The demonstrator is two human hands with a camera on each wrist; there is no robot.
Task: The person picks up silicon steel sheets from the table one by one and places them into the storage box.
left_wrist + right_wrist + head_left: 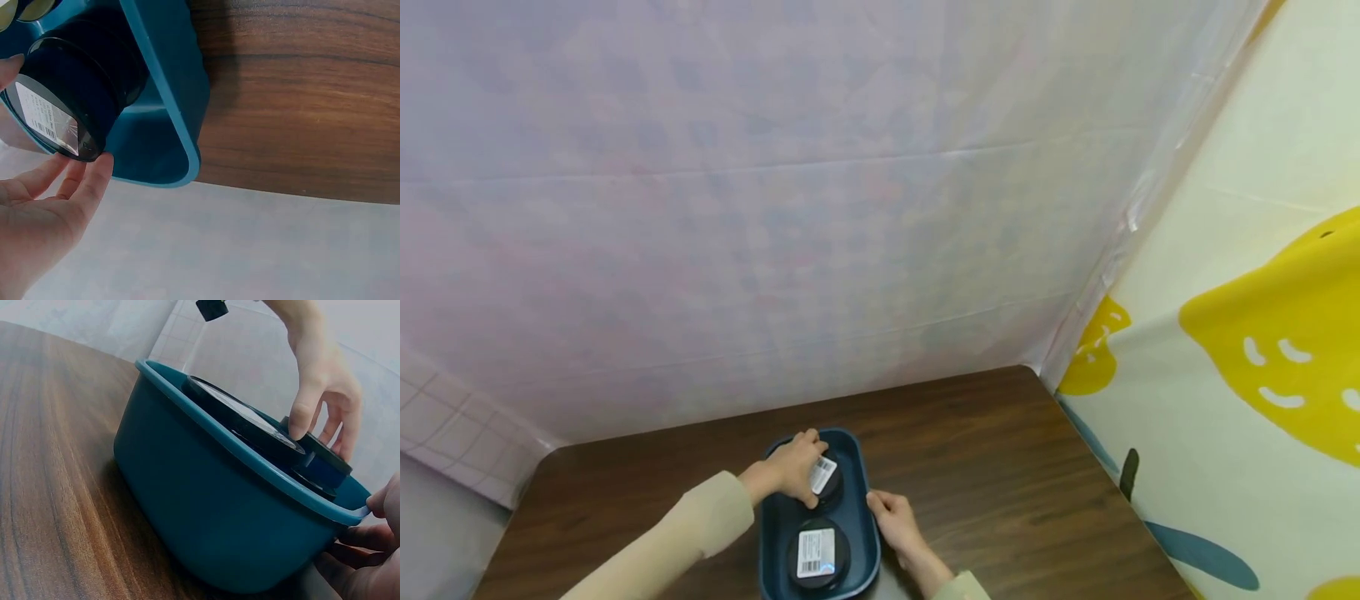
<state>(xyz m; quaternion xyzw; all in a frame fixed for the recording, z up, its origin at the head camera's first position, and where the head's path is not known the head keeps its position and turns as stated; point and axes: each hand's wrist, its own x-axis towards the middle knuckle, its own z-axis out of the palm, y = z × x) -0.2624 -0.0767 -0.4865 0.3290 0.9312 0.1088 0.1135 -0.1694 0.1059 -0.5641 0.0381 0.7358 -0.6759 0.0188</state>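
Observation:
My left hand spans the far round black-topped item, its thumb and fingers pinching opposite edges. The item has a white barcode label on top and, in the left wrist view, a dark blue middle. It tilts inside a deep blue plastic bin. A second round black-topped item, also labelled, lies in the near half of the bin. At the right side, my right hand grips the bin's rim, thumb above and fingers curled below. Whether the held item touches the bin floor cannot be seen.
The bin stands on a brown wood-grain table. A pale curtain hangs behind its far edge, and a lemon-patterned cloth hangs along the right. Small yellowish round shapes show at the left wrist view's top corner.

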